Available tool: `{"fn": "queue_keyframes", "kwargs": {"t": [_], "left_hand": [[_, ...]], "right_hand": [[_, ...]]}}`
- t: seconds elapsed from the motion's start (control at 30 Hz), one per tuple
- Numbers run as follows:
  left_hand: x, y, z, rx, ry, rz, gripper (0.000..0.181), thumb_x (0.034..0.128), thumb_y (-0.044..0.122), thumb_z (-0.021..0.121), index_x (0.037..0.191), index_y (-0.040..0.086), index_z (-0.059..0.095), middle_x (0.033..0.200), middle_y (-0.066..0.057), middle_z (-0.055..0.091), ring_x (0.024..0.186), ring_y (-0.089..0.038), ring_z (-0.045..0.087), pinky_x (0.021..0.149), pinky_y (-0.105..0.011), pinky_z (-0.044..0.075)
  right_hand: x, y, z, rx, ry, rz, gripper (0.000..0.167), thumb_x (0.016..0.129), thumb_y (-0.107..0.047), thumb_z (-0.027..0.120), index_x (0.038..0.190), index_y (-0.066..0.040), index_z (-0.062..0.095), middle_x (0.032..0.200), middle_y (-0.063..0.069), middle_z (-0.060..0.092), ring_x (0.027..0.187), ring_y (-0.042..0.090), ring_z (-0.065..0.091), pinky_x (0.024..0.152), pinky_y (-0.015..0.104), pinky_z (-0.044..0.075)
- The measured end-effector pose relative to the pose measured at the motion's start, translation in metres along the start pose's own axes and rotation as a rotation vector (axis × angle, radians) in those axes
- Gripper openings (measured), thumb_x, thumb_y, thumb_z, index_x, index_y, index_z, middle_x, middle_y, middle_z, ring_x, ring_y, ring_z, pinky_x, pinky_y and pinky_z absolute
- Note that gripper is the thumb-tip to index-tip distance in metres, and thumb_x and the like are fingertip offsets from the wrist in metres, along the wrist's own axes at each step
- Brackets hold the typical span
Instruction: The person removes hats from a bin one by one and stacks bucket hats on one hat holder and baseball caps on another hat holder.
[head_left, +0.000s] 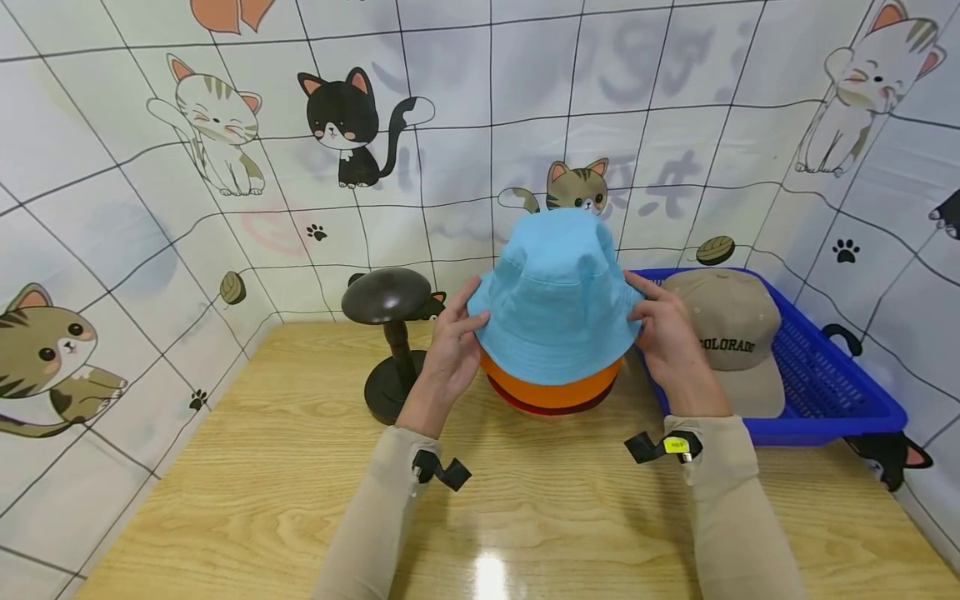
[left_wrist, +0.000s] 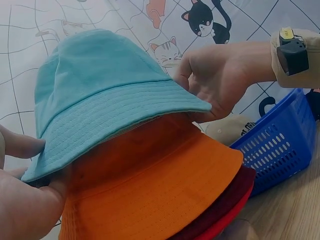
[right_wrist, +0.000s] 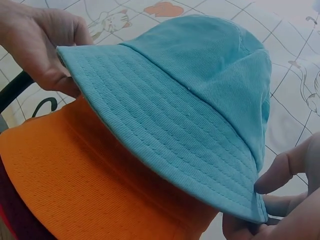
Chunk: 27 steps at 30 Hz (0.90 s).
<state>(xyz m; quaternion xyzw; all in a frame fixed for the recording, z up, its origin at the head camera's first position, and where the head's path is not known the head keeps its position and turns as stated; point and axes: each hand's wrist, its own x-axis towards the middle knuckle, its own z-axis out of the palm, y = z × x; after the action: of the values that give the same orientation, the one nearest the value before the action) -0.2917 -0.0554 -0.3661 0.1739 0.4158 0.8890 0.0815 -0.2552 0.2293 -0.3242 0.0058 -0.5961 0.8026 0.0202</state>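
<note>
Both hands pinch the brim of a light blue bucket hat (head_left: 558,300), the left hand (head_left: 452,354) at one side and the right hand (head_left: 670,342) at the other. Directly beneath it is an orange bucket hat (head_left: 555,392), with dark red and bright red brims showing under that. In the left wrist view the blue hat (left_wrist: 100,90) sits over the crown of the orange hat (left_wrist: 165,185), its brim above the orange brim. Fingers and thumb of the right hand (right_wrist: 290,200) close on the blue brim in the right wrist view. Whatever supports the lower hats is hidden.
A dark hat stand (head_left: 386,296) with a round top stands left of the hats. At the right, a blue plastic basket (head_left: 832,375) holds a beige cap (head_left: 727,321) with dark lettering. A cat-patterned cloth (head_left: 465,108) hangs behind the wooden table (head_left: 300,467).
</note>
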Motion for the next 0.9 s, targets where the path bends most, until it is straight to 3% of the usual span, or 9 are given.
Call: {"fn": "queue_keyframes", "kwargs": {"t": [0.13, 0.3, 0.43, 0.67, 0.9], "left_hand": [[-0.001, 0.000, 0.000, 0.013, 0.007, -0.007, 0.066, 0.1050, -0.006, 0.045, 0.165, 0.013, 0.023, 0.172, -0.001, 0.022, 0.156, -0.022, 0.030, 0.125, -0.033, 0.031], [-0.001, 0.000, -0.002, 0.016, 0.012, -0.009, 0.069, 0.1042, -0.007, 0.045, 0.165, 0.013, 0.021, 0.172, -0.001, 0.024, 0.155, -0.022, 0.031, 0.122, -0.030, 0.035], [0.000, -0.001, -0.002, 0.010, 0.028, -0.016, 0.070, 0.1035, -0.008, 0.047, 0.165, 0.012, 0.021, 0.171, -0.002, 0.025, 0.155, -0.021, 0.032, 0.126, -0.034, 0.031], [0.002, -0.004, -0.006, -0.010, 0.050, -0.026, 0.069, 0.1030, -0.008, 0.048, 0.165, 0.012, 0.024, 0.171, -0.003, 0.026, 0.154, -0.023, 0.034, 0.106, -0.020, 0.050], [0.002, -0.007, -0.009, -0.006, 0.074, -0.047, 0.066, 0.1030, -0.006, 0.049, 0.163, 0.013, 0.030, 0.168, -0.005, 0.030, 0.149, -0.025, 0.041, 0.101, -0.022, 0.054]], "right_hand": [[0.002, 0.002, 0.000, -0.023, 0.018, 0.024, 0.076, 0.091, 0.011, 0.036, 0.163, -0.012, 0.029, 0.165, 0.005, 0.025, 0.113, 0.009, 0.049, 0.080, 0.023, 0.043], [0.004, 0.004, 0.000, -0.048, 0.022, 0.046, 0.078, 0.091, 0.011, 0.037, 0.164, -0.014, 0.027, 0.171, 0.006, 0.019, 0.113, 0.007, 0.049, 0.078, 0.022, 0.041], [0.005, 0.006, 0.000, -0.080, 0.018, 0.061, 0.079, 0.091, 0.009, 0.037, 0.165, -0.016, 0.024, 0.174, 0.006, 0.013, 0.123, 0.009, 0.046, 0.086, 0.025, 0.039], [0.007, 0.008, 0.001, -0.130, 0.031, 0.100, 0.079, 0.090, 0.008, 0.037, 0.165, -0.015, 0.023, 0.175, 0.006, 0.009, 0.145, 0.021, 0.032, 0.103, 0.035, 0.033], [0.010, 0.012, 0.000, -0.194, 0.069, 0.137, 0.079, 0.089, 0.007, 0.039, 0.164, -0.014, 0.026, 0.174, 0.010, 0.012, 0.132, 0.020, 0.042, 0.095, 0.032, 0.039]]}}
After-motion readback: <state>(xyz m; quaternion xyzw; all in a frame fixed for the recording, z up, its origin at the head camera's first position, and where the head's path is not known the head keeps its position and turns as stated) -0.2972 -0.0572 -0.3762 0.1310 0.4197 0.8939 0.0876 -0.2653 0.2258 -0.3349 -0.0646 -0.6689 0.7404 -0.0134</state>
